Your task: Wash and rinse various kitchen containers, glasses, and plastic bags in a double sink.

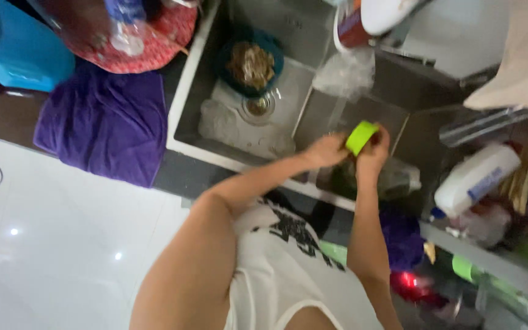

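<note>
Over sink (239, 137): both hands closed round green cup (360, 137).

Both hands, left (326, 150) and right (374, 156), gripped a lime-green cup (360, 137) over the sink (239, 131), apparently under running water.

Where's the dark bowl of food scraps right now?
In the head view, the dark bowl sits in the sink's far compartment, just beyond the drain, left of the left hand and right hand holding the green cup.

Blue tub (13, 46) cut by the top-left edge, bowl's (250, 61) contents blurred, fingertips hidden behind green cup (362, 137)
</note>
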